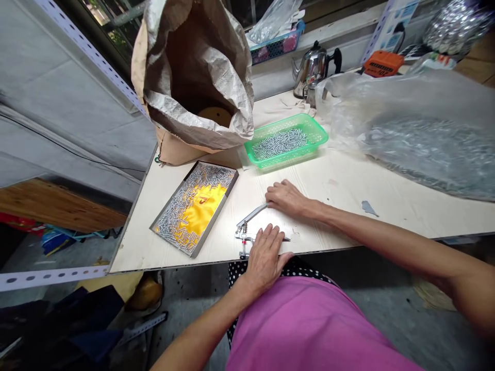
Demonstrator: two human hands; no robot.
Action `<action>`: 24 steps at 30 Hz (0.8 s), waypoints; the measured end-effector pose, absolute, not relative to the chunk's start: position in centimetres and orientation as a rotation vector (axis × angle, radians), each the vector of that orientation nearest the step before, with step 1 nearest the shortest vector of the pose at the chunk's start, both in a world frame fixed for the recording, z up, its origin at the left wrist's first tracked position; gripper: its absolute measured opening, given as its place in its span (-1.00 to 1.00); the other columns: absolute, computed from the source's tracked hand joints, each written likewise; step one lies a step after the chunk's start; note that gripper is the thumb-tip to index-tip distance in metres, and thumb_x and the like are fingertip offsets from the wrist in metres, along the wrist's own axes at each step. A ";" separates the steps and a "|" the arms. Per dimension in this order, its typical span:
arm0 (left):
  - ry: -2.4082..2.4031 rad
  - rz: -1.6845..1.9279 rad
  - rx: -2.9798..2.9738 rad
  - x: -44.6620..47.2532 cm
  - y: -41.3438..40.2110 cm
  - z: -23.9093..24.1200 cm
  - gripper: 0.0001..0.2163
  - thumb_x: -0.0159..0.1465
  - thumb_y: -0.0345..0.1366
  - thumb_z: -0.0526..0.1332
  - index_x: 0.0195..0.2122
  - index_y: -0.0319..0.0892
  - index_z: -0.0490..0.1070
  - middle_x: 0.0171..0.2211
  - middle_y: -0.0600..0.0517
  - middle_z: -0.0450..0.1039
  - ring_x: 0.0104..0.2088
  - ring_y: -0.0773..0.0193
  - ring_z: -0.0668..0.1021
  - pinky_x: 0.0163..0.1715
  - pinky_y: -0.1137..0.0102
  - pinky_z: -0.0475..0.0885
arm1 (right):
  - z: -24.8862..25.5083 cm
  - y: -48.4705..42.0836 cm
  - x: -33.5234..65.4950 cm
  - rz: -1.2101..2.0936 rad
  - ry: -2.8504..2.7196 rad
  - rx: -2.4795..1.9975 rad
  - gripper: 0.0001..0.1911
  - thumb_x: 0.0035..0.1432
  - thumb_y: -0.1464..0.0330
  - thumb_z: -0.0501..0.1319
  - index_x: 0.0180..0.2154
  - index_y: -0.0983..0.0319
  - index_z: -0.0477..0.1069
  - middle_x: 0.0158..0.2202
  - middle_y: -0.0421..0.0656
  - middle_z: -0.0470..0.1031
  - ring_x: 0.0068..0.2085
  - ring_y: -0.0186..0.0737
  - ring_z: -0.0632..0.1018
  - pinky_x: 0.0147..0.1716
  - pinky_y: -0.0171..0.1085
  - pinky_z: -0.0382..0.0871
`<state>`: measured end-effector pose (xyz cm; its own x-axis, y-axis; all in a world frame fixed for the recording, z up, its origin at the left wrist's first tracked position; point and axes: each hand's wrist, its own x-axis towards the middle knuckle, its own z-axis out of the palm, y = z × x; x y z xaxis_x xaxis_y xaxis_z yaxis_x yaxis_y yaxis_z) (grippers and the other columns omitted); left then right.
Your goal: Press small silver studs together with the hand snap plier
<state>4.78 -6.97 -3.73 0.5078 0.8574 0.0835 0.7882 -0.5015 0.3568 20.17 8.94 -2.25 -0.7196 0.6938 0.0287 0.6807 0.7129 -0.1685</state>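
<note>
A small metal hand press (243, 237) with a spring and a red part stands at the table's front edge. My right hand (285, 198) is closed around the end of its raised lever (252, 214). My left hand (266, 255) lies palm down across the press's lower arm, fingers stretched out and thumb apart; whatever is under the palm is hidden. A pointed tip of that arm (286, 238) shows beyond the fingers. To the left, a shallow tray (212, 224) with a yellow bottom holds many small silver metal pins (170, 219).
Behind the tray stands a large open sack (201, 131). A green plastic basket (266, 164) holds more small metal pieces. A clear plastic bag (425, 144) covers the right side. At the back are a metal kettle (315, 67) and an orange box (382, 63). A grey scrap (369, 208) lies right.
</note>
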 end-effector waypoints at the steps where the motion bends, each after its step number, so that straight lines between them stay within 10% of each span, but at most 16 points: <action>1: 1.387 0.373 2.465 4.7 -6.9 -3.7 -0.55 0.39 -0.09 0.06 0.20 -0.25 0.21 0.26 -0.22 0.24 0.33 -0.02 0.18 0.28 -0.03 0.14 | -2.0 9.4 19.8 0.212 -2.830 -1.156 -0.87 0.25 0.35 0.20 -0.30 0.24 0.50 -0.24 -0.08 0.53 -0.17 -0.11 0.40 -0.23 -0.17 0.05; 9: 1.386 0.439 2.393 4.5 -7.0 -4.0 -0.53 0.33 -0.03 0.14 0.12 -0.27 0.31 0.05 -0.26 0.44 0.11 -0.08 0.47 0.09 0.01 0.38 | -0.1 4.7 13.4 0.271 -3.007 -0.514 -0.90 0.22 0.36 0.22 -0.30 0.19 0.52 -0.19 -0.08 0.45 -0.14 -0.09 0.34 -0.31 -0.19 0.03; 16: 0.859 0.818 2.695 2.2 -11.1 0.2 -0.86 0.35 -0.29 0.16 -0.21 -0.24 0.45 -0.31 -0.03 0.55 -0.28 0.29 0.56 -0.17 0.42 0.47 | -1.3 2.7 9.8 0.201 -3.037 -0.096 -0.88 0.14 0.47 0.21 -0.45 0.27 0.43 -0.28 -0.06 0.42 -0.17 -0.10 0.34 -0.27 -0.16 0.12; 24: 2.223 0.709 2.293 -11.9 -3.3 2.1 -0.84 0.36 -0.37 0.09 -0.19 -0.18 0.48 -0.27 -0.06 0.50 -0.21 0.17 0.51 -0.17 0.32 0.40 | 0.8 7.9 12.1 0.469 -2.457 -0.619 -0.82 0.27 0.47 0.03 -0.21 0.27 0.39 -0.32 -0.10 0.46 -0.30 -0.22 0.43 -0.28 -0.25 0.27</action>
<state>-11.94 -3.27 2.08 -0.0130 0.9204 0.3908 0.9766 -0.0721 0.2025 12.14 7.94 0.85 -0.7381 0.5199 0.4300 0.3247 0.8324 -0.4490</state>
